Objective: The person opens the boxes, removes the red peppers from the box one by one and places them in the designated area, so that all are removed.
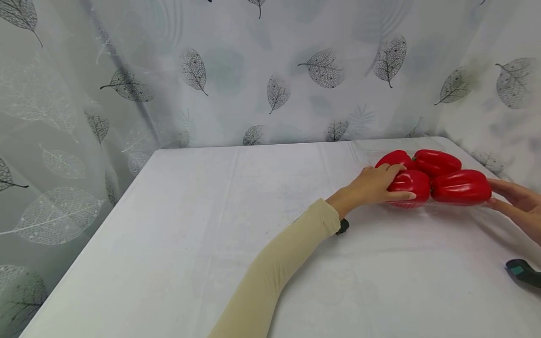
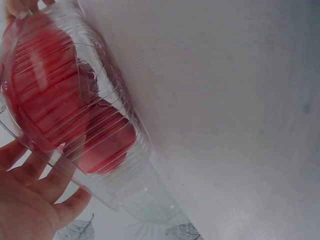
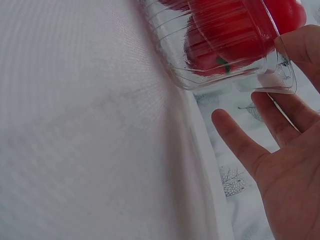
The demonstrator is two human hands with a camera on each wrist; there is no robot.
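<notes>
Several glossy red bell peppers [image 1: 460, 187] sit in a clear plastic container [image 2: 111, 82] with ribbed walls, near the table's far right corner. My left hand [image 1: 376, 184] holds the container's left end, its fingers over the near-left pepper. In the left wrist view the left hand's fingers [image 2: 37, 182] lie along the container's rim. At the right end, my right hand [image 1: 517, 202] pinches the rim. The right wrist view shows its thumb on the pepper side and some fingers [image 3: 277, 117] beneath the lip. A green stem [image 3: 223, 64] shows through the plastic.
A white cloth covers the table [image 1: 211, 234]. Leaf-print curtains [image 1: 236, 70] hang behind it and at both sides. Part of a dark device [image 1: 523, 272] shows at the right edge, and a small black piece [image 1: 343, 226] shows beneath the left wrist.
</notes>
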